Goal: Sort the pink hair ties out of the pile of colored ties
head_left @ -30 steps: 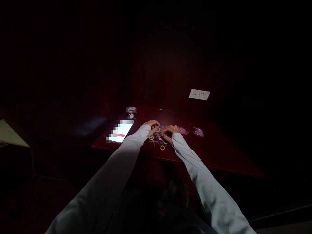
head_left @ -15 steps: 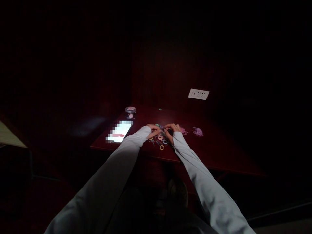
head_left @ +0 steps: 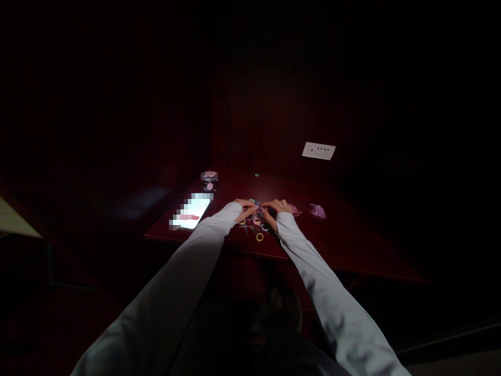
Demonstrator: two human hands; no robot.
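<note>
My left hand (head_left: pixel 244 209) and my right hand (head_left: pixel 277 210) meet over a heap of small coloured bands and rings. Fingers of both are bent into a pinch close together; what lies between them is too small to make out. Below the fingertips lie a pink ring (head_left: pixel 257 222) and a bluish ring (head_left: pixel 265 228). Nearer the table edge is a yellow ring (head_left: pixel 260 237). Right of my right hand, partly hidden by it, is a pile of pink bands (head_left: pixel 295 210). A purple pile of thin bands (head_left: pixel 317 211) lies further right.
A lit phone (head_left: pixel 193 210) lies at the left of the dark red table (head_left: pixel 352 245). Behind it stands a clear round jar (head_left: pixel 209 180). One small green ring (head_left: pixel 257 175) lies near the back wall, which bears a white socket plate (head_left: pixel 319 151). The surroundings are very dark.
My right hand's fingers have shifted slightly left, closer to my left fingertips. The rings, piles, phone and jar stay where they were.
</note>
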